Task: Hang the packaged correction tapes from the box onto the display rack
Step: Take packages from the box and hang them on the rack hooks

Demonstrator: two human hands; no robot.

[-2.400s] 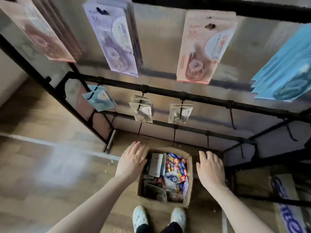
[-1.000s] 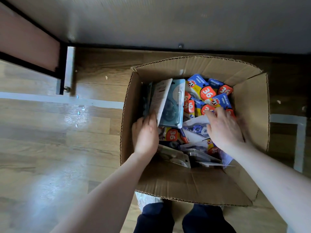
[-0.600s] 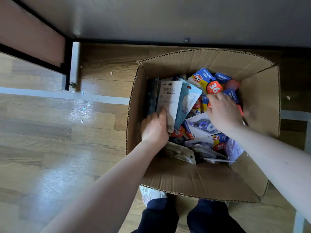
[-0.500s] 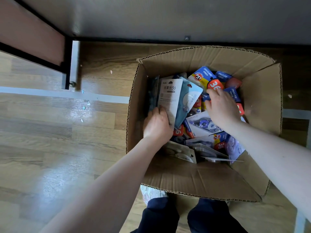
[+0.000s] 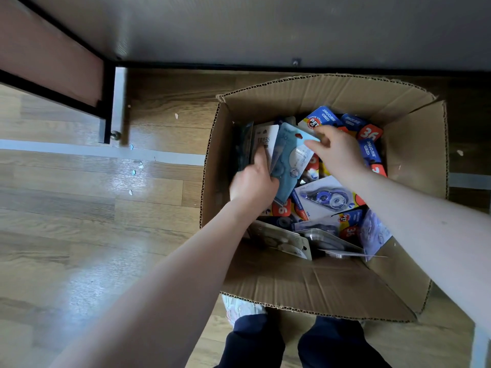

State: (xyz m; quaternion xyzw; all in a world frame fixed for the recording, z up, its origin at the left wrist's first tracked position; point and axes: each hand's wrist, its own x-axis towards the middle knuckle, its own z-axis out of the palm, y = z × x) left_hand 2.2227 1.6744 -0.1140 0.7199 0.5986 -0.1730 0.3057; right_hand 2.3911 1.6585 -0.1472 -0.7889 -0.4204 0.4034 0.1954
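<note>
Head view looks down into the cardboard box point(image 5: 313, 285) on the wood floor point(image 5: 79, 235), full of packaged tapes. At the box's 9 o'clock side the left hand point(image 5: 252, 184) grips upright packs, thumb on a white pack point(image 5: 265, 140). The right hand point(image 5: 336, 152), toward 12 o'clock, pinches the top corner of the light-blue pack point(image 5: 288, 166) beside it. Rack frame point(image 5: 106, 102) stands at 10 o'clock.

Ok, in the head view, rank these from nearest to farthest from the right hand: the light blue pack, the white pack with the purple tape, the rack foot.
From the right hand:
1. Light blue pack: its top corner is at the fingertips, just left of the hand.
2. White pack with the purple tape: lying in the box below the wrist.
3. Rack foot: far left, on the floor outside the box.
</note>
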